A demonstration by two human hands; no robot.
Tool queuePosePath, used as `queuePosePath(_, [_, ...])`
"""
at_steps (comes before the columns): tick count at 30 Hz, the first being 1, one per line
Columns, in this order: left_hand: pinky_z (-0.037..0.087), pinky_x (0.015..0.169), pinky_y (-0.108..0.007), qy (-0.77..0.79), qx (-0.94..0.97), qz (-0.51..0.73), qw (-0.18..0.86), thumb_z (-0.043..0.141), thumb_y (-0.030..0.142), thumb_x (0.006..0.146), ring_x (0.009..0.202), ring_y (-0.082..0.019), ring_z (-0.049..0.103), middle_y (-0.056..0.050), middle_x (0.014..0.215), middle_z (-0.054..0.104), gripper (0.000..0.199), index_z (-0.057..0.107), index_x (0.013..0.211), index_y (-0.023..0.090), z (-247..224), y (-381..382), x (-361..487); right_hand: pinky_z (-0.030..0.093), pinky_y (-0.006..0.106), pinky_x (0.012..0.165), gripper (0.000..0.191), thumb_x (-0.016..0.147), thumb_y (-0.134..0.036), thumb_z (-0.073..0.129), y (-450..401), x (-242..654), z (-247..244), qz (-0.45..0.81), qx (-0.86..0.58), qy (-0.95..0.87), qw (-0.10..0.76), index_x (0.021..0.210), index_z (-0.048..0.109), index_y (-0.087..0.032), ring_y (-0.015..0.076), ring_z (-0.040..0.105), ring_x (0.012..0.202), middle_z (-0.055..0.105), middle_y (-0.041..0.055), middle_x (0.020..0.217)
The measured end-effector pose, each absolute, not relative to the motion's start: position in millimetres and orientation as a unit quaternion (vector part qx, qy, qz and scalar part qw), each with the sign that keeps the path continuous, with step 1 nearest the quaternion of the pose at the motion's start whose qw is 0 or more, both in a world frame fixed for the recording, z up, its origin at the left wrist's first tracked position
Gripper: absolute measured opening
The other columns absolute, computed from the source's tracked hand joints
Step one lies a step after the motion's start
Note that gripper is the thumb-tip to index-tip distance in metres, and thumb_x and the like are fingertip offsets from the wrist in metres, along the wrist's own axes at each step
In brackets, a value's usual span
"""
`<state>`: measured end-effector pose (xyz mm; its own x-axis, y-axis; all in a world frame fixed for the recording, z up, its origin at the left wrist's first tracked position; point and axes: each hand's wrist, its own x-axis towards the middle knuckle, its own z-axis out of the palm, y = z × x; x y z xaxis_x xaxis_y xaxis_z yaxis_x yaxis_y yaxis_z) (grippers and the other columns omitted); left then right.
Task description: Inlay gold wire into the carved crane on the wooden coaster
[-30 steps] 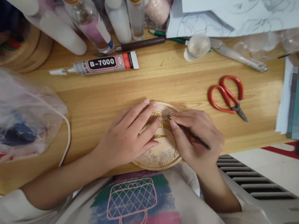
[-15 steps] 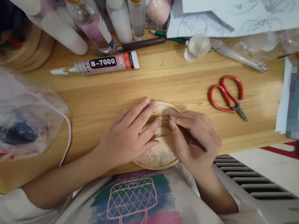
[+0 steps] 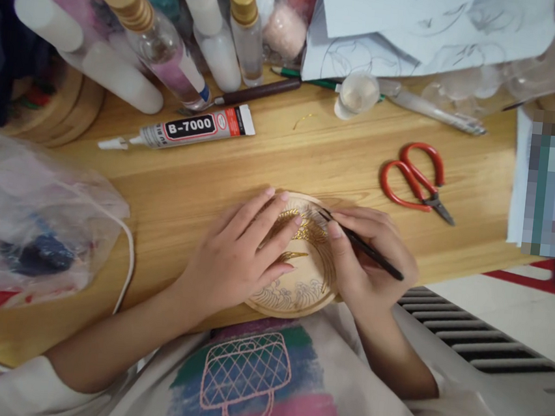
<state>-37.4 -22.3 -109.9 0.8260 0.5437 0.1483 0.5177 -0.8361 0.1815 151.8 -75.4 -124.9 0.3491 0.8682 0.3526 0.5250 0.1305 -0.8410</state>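
Note:
A round wooden disc point(image 3: 305, 305) lies at the table's front edge, with wave lines drawn on its lower part. Gold wire work point(image 3: 305, 227) covers some of its upper middle. My left hand point(image 3: 239, 250) rests flat over the disc's left side, fingers spread, hiding part of the gold pattern. Between the thumb and fingers of my right hand point(image 3: 371, 256) is a slim black pair of tweezers point(image 3: 374, 253). Its tip points at the upper right of the disc, beside the gold; whether it touches, or grips anything, I cannot tell.
Red-handled scissors point(image 3: 412, 178) lie to the right. A B-7000 glue tube point(image 3: 191, 128) is at the left, near several bottles point(image 3: 169, 60). A small clear cup point(image 3: 360, 92), a pen point(image 3: 434, 112) and drawn sheets point(image 3: 371, 53) sit behind. A plastic bag point(image 3: 35, 224) fills the left.
My right hand and the tweezers have shifted slightly right, and the tip has moved away from the gold wire. My left hand stays in place. The view has tilted a little.

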Motion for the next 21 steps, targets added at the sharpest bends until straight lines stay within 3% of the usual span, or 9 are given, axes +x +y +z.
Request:
queuePosePath(15, [0.051, 0.099, -0.047, 0.278, 0.953, 0.098, 0.065, 0.061, 0.040, 0.095, 0.131, -0.035, 0.054, -0.019, 0.140, 0.058, 0.043, 0.061, 0.129, 0.014, -108.6, -20.4, -38.2, 0.058, 0.038, 0.081, 0.013, 0.081, -0.014, 0.074, -72.2, 149.5, -129.7, 0.198, -0.633, -0.501, 0.555, 0.091, 0.074, -0.022, 0.0188, 0.070, 0.086, 0.075, 0.0014, 0.088])
queuePosePath(21, [0.050, 0.100, -0.047, 0.273, 0.953, 0.112, 0.074, 0.052, 0.041, 0.098, 0.131, -0.034, 0.054, -0.020, 0.137, 0.060, 0.049, 0.054, 0.134, 0.007, -111.0, -17.8, -39.8, 0.059, 0.039, 0.080, 0.015, 0.083, -0.012, 0.070, -72.5, 149.5, -129.3, 0.198, -0.633, -0.509, 0.549, 0.092, 0.073, -0.024, 0.0187, 0.070, 0.086, 0.076, 0.0017, 0.089])
